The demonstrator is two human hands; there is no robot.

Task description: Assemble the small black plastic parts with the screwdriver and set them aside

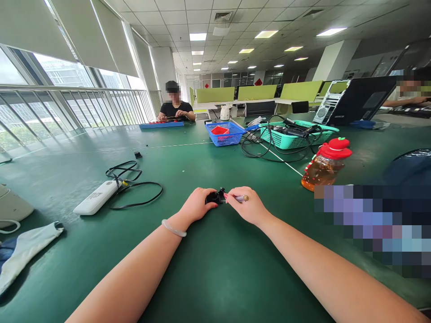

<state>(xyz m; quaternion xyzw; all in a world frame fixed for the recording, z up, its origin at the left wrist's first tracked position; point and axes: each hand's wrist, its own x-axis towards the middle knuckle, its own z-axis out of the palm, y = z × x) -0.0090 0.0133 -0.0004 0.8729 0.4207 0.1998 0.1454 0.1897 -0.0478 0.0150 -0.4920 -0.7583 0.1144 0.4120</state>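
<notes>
My left hand is closed around a small black part, holding it down on the green table. The part's exact kind is too small to make out. In a pinch grip, my right hand holds a slim pen-like tool with a brassy rounded end. Its other end points left toward the black part, and the tip is hidden by my fingers. The two hands are close together, with the black part between them.
A white power bank with a black cable lies left. On the right stands a red-lidded bottle. Farther back are a blue basket, a green basket with cables, and a person at the far edge.
</notes>
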